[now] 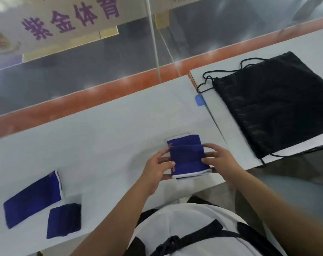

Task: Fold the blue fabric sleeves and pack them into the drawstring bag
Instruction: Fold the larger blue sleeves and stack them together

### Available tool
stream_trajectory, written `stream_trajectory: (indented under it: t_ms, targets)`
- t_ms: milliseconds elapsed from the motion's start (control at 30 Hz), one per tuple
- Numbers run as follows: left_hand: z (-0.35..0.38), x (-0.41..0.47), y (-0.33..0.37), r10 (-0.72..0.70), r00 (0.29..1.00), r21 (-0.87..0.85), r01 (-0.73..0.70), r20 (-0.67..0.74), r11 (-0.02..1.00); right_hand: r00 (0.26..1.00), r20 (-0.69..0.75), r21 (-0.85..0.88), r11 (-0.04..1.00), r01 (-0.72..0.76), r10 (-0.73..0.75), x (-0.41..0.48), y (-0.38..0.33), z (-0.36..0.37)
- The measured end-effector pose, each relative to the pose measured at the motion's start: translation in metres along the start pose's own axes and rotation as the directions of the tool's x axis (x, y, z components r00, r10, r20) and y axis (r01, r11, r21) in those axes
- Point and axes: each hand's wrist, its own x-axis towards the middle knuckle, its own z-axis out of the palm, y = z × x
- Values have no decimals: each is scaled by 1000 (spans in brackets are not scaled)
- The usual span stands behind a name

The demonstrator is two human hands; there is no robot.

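Both hands hold one folded blue sleeve [188, 159] near the front edge of the white surface [105, 137]. The left hand [157, 169] pinches its left edge between thumb and fingers [163, 153]; the right hand [220, 159] closes on its right edge. Two more blue sleeves lie well apart to the left: a flat one [32, 198] and a smaller folded one [63, 220] just beside it. The black drawstring bag [275, 104] lies flat on the adjoining surface to the right, near blue tape [199, 100]
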Motion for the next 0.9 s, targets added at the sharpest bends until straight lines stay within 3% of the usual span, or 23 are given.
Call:
stream_trajectory:
  t_ms: [67,167,433,567,633,700,733,800,867,900]
  targets:
    - [5,12,7,29,999,-28,-30,-29,999,996,-79,-36,998,43,-45,13,-14,-4]
    - [14,29,13,59,994,-50,-64,-90,997,979,-158,-242,966,90,-130,34,-28,-6]
    - [22,48,-8,139,954,169,-96,-265,981,979,-134,-423,902,84,-154,59,-14,6]
    - [24,44,-10,209,934,293,-122,-289,948,958,-113,-578,802,154,-265,55,-7,8]
    - [26,41,-10,429,856,558,-214,-288,802,910,-63,-679,686,262,-410,51,-5,9]
    - [32,41,-9,675,727,817,-309,-126,486,823,96,-832,409,376,-560,51,-3,11]
    - [35,44,-9,708,706,887,-317,-15,335,798,193,-881,258,397,-570,53,0,12]
    - [42,52,-14,615,777,956,-265,135,125,822,306,-922,66,382,-481,60,10,12]
    - [41,60,-25,446,882,981,-189,154,34,855,321,-937,-2,350,-407,67,22,9]
    - [39,63,-30,404,903,984,-175,150,26,862,323,-939,-14,345,-390,71,27,7]
